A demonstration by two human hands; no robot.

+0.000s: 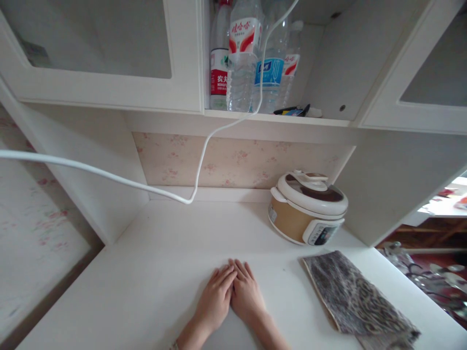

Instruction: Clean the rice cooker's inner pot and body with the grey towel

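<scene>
My left hand (216, 296) and my right hand (247, 292) lie flat, palms down, side by side on the white countertop (156, 272), their inner edges touching. Fingers of both are stretched out and nothing is in either hand. A folded grey patterned cloth (353, 296) lies on the counter to the right of my right hand, a short gap away. A tan and white rice cooker (306, 206) with its lid shut stands behind the cloth near the back wall.
A white cable (199, 170) hangs from the upper shelf and runs off to the left above the counter. Several plastic water bottles (242, 53) stand in the open shelf overhead, between cabinet doors. Cabinet side panels wall in the counter left and right.
</scene>
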